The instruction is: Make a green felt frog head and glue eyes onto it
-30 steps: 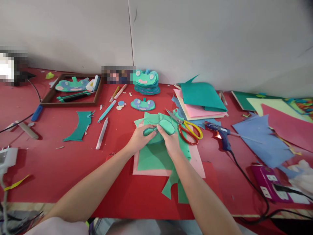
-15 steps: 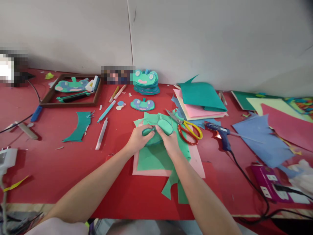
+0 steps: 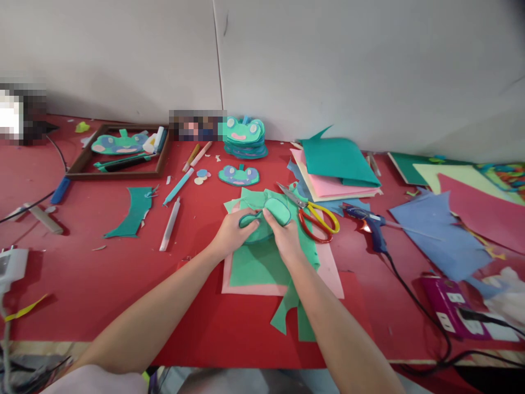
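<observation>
Between my two hands is a green felt cutout (image 3: 277, 211) with a dark outline, pinched along its upper edge. My left hand (image 3: 234, 235) is closed on its left part, and my right hand (image 3: 284, 232) grips it near the middle with the thumb on top. Part of the cutout is hidden by the fingers. Beneath it lie green felt sheets (image 3: 258, 268) over a pink sheet (image 3: 332, 273). Scissors (image 3: 318, 215) with one yellow and one red handle lie partly open just right of my right hand.
Finished felt frog faces (image 3: 245, 137) are stacked by the wall, with another frog face (image 3: 239, 175) in front. At left are a wooden tray (image 3: 118, 176) and several markers (image 3: 170, 224). A glue gun (image 3: 371, 223) with a cord, felt sheets (image 3: 340, 161) and a purple box (image 3: 447, 306) occupy the right.
Almost nothing differs. My fingers have shifted very slightly on the green felt cutout, which stays in both hands.
</observation>
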A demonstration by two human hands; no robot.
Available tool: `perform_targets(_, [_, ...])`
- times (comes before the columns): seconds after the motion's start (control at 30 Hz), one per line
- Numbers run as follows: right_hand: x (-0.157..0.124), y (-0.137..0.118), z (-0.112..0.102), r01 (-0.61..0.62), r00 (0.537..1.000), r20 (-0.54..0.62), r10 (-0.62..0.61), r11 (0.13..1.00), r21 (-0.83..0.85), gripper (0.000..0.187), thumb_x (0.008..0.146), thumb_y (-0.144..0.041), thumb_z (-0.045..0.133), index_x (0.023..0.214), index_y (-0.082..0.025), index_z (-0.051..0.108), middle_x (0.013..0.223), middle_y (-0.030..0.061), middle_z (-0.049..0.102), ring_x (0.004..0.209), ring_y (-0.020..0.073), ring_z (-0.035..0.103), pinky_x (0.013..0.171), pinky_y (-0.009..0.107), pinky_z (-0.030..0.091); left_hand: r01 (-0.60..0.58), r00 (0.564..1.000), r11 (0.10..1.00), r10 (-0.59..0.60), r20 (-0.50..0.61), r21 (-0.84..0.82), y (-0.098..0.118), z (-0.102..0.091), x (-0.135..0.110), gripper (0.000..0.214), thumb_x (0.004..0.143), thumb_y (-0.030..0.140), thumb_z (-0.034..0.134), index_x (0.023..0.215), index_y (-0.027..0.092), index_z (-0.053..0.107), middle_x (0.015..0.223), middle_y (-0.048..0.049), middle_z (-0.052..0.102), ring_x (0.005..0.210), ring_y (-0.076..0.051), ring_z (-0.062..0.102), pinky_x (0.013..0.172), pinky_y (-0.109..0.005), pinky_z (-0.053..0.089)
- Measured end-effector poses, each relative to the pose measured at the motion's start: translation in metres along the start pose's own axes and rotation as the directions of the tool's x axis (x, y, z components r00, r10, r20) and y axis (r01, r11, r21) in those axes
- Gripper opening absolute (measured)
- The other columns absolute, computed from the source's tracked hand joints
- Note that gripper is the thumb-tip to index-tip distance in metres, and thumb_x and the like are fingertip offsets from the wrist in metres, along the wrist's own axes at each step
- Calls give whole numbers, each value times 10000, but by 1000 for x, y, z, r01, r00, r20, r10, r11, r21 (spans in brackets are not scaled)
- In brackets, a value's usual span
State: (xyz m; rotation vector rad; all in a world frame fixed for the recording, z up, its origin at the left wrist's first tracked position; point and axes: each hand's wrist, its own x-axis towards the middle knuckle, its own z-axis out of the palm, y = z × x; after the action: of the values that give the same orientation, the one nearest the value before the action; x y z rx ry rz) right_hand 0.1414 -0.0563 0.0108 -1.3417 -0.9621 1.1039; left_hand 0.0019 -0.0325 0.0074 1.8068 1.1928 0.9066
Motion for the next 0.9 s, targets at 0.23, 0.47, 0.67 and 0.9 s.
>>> perform_targets(0.23, [0, -2, 1, 40, 999, -23, -39, 999, 27, 279, 718, -419, 624, 885, -203, 684, 933, 23, 697, 953, 191, 622, 887, 319, 468, 43, 999, 999, -43, -11, -13, 2, 1, 0, 184, 779, 308, 532, 843, 159, 619, 851, -36, 661, 771, -164, 599, 717, -274, 478])
perform_targets(0.47, [0, -1, -1, 45, 999, -28, -43, 998, 40, 290, 724, -420, 616, 898, -198, 685, 984, 36, 684, 987, 206, 610, 928, 354, 439, 54, 999, 998, -54, 0, -17, 2, 2, 0, 211, 793, 337, 529, 860, 157, 617, 777, -13, 633, 704, -140, 582, 676, -245, 465])
perform_targets(0.67, [1, -1, -2, 31, 997, -68, -34, 998, -46, 347, 719, -470, 603, 927, -200, 668, 939, 34, 692, 1013, 217, 594, 921, 350, 438, 55, 998, 998, -55, 7, 5, 2, 1, 0, 223, 802, 358, 525, 866, 170, 627, 727, -3, 614, 674, -135, 564, 652, -238, 456])
perform_targets(0.9, [0, 0, -3, 40, 993, -99, -60, 981, -191, 354, 717, -505, 589, 871, -198, 675, 747, 31, 696, 975, 247, 606, 893, 353, 450, 51, 999, 999, -51, -2, 14, 1, 0, 0, 221, 799, 373, 522, 796, 172, 614, 638, 27, 540, 580, -99, 488, 577, -205, 409])
